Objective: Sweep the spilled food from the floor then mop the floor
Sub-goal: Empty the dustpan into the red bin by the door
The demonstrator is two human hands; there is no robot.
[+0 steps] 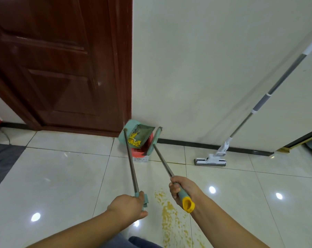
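1. Teal plastic long-handled dustpan [142, 135]: the pan is raised and tipped over item 3. Yellow food pieces [133, 140] lie in it below its toothed edge. Its metal pole runs back to the left hand [128, 206], whose fingers are wrapped round the teal grip at the pole's end.
2. Teal-headed broom on a metal pole [154, 140]: the head is just beside the pan's right edge; whether they touch cannot be told. The right hand [180, 190] is clamped round the teal grip above the yellow end cap [188, 204]. The two hands are apart, each on its own handle.
3. Red bin with a white labelled base [140, 156]: on the floor at the foot of the white wall [205, 68].
4. Yellow crumb trail [169, 213]: on the glossy cream tiled floor [62, 176], between the forearms.
5. White and grey flat mop [209, 161]: head on the floor, pole leaning on the wall, well right of the bin.
6. Dark red panelled wooden door [62, 59]: left of the bin. Dark grey mat [1, 158]: at the left edge.
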